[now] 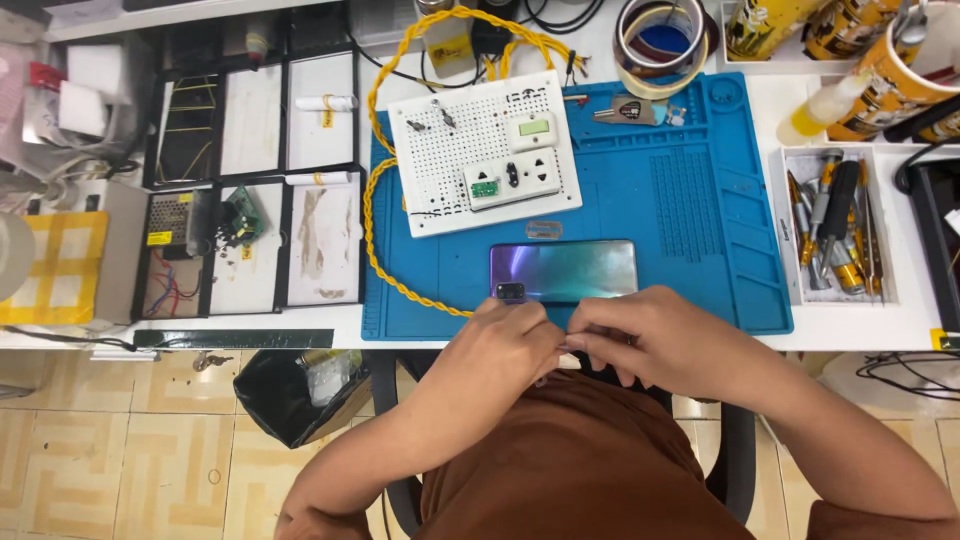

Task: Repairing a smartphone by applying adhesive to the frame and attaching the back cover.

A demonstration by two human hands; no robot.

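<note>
A smartphone [565,268] with a shiny purple-to-green back lies face down on the blue work mat [690,230], its camera block at the near left corner. My left hand [505,345] and my right hand [650,335] meet at the mat's near edge, just in front of the phone. Their fingertips pinch together around something small and pale, which the fingers mostly hide. Neither hand rests on the phone.
A white perforated board [485,150] with sockets and a twisted yellow cable [375,215] sits behind the phone. A tool tray [835,225] lies right, tape rolls [660,40] behind, divided black-framed trays [255,180] left. A black bin [300,390] stands under the desk.
</note>
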